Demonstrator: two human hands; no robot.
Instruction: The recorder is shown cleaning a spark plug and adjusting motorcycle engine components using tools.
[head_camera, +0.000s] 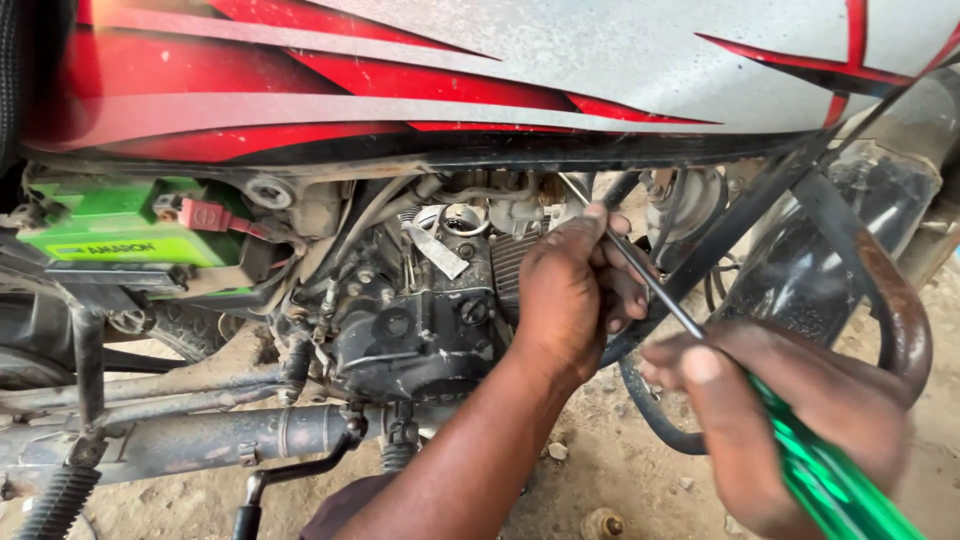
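Side cover off, engine and green battery bared. Left hand closed around the screwdriver shaft near the tip, steadying it up by the carburettor. Right hand clamped on the green handle. Tip hidden, so bite on a screw impossible to tell; work seemingly midway, everything still open

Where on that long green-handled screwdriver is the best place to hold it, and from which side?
Probably the thick green handle of the screwdriver, gripped from the lower right, as the right hand does. The thin shaft slants up left into the engine; the left hand only steadies it.
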